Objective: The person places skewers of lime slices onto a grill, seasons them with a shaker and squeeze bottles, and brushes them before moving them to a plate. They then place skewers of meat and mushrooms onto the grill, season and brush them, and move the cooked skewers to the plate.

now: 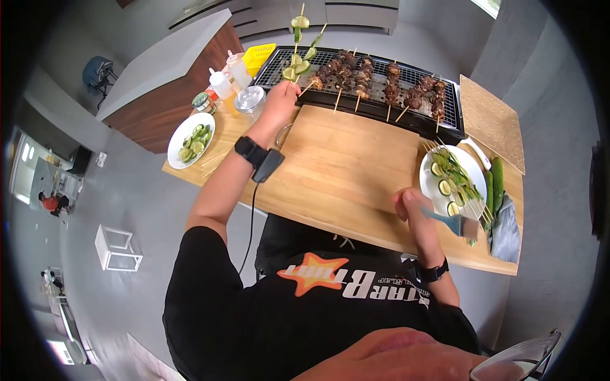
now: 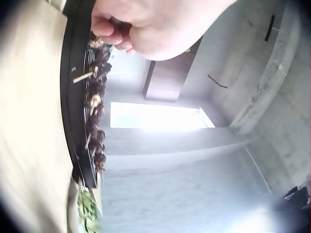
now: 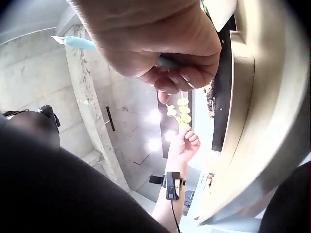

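At the grill's left end, my left hand (image 1: 279,105) pinches the lower ends of two sticks threaded with cucumber slices (image 1: 296,61), which point away from me. In the right wrist view these slices (image 3: 184,109) stand above the left fingers. My right hand (image 1: 419,219) grips a blue-handled brush (image 1: 454,222) near the board's right edge, bristles to the right. Several meat skewers (image 1: 363,77) lie on the grill (image 1: 406,117); the left wrist view shows my left hand (image 2: 150,26) beside them, its held sticks hidden there.
A wooden board (image 1: 349,152) lies before the grill. To its right are a plate (image 1: 473,171) of green skewers, whole cucumbers (image 1: 497,181) and a grey cloth (image 1: 505,232). Left stand a bowl (image 1: 175,143) of slices, a glass jar (image 1: 250,100) and squeeze bottles (image 1: 221,84).
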Demonstrator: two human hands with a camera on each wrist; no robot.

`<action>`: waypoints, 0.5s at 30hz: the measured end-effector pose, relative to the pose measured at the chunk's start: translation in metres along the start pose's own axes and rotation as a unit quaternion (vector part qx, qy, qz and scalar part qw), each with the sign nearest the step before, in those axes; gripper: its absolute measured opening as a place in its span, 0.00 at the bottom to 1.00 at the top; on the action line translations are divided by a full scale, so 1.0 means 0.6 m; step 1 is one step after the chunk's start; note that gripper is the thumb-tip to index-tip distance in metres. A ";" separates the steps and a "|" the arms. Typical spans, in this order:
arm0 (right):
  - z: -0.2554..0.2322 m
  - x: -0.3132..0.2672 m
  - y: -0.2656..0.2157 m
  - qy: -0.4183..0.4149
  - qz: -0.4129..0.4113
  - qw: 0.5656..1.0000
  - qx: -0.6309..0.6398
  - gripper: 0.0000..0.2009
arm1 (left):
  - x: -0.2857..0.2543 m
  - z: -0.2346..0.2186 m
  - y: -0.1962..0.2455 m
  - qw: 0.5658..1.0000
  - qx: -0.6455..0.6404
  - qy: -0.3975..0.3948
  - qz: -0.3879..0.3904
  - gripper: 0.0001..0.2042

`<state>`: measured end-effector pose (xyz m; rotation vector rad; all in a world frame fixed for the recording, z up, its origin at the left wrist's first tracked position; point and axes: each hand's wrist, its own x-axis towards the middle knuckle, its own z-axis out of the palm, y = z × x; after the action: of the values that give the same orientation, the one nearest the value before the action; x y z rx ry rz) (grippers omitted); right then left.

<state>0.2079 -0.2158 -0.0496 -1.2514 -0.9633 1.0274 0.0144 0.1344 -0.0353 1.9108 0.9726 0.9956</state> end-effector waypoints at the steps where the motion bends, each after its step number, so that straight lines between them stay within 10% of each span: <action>1: 0.001 -0.001 -0.001 -0.003 0.004 1.000 0.002 0.16 | 0.017 -0.007 -0.014 0.997 0.066 0.021 0.033 0.12; 3: 0.003 -0.002 -0.002 -0.009 0.014 1.000 0.004 0.16 | 0.041 -0.015 -0.029 0.970 0.204 0.065 0.113 0.12; 15: -0.001 -0.005 0.005 0.004 0.012 0.999 0.049 0.18 | 0.108 -0.011 -0.030 0.905 0.424 -0.026 0.023 0.14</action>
<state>0.2077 -0.2186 -0.0526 -1.1879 -0.8844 1.0747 0.0300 0.1999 -0.0292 2.6451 1.4906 0.5572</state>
